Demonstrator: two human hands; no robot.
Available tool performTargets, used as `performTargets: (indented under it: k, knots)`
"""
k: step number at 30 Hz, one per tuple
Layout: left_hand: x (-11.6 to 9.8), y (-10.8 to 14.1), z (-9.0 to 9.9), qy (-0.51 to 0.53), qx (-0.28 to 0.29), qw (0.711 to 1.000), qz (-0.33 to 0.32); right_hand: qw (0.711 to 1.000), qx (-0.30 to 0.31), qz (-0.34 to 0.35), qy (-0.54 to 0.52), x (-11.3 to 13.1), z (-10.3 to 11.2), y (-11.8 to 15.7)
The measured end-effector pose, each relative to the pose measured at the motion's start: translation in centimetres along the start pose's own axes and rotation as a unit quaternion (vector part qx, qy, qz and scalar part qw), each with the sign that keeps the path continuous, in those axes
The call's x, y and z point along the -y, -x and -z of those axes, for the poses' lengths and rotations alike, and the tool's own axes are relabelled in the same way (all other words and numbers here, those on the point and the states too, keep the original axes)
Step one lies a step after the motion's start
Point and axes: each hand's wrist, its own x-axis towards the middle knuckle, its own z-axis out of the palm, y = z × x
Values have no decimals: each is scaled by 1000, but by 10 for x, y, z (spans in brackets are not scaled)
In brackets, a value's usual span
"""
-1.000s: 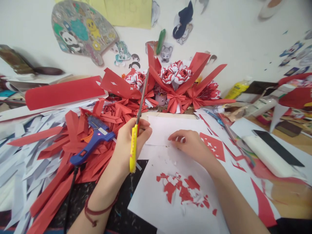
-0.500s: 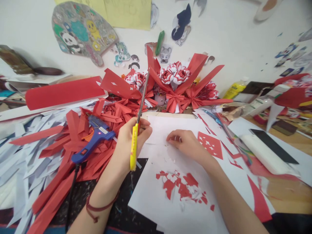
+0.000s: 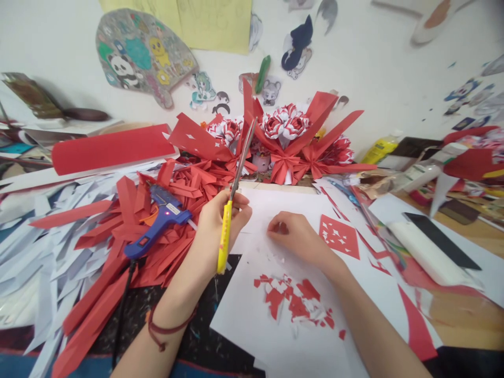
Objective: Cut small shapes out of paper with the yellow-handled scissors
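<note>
My left hand [image 3: 220, 226] is closed around yellow-handled scissors [image 3: 225, 231], seen edge-on, their narrow metal blades pointing up and away from me. To its right, my right hand [image 3: 295, 236] is curled low over white paper [image 3: 252, 310], thumb and fingertips pinched together; whatever they may hold is too small to make out. Small red and white paper scraps [image 3: 297, 299] lie on that paper, nearer to me than the right hand. A red paper square [image 3: 339, 236] with star-shaped cutouts rests just right of the right wrist.
A blue glue gun [image 3: 161, 220], its light lit, lies on folded red paper strips [image 3: 106, 262] at left. White strips [image 3: 51, 247] are heaped beyond them. Red-and-white paper flowers [image 3: 285, 123] stand at the back. A phone [image 3: 443, 239] rests on a white object at right.
The view has shifted slightly, so most things appear a little further right. The scissors tilt somewhat more to the right in my left hand. My right hand stays low over the paper, fingertips pinched.
</note>
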Motion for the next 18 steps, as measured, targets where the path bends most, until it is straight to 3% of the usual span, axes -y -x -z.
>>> performTargets:
  k: [18]
  knots:
    - [1, -1, -1, -91, -21, 995, -34, 1000, -8, 14, -5, -8, -2, -2]
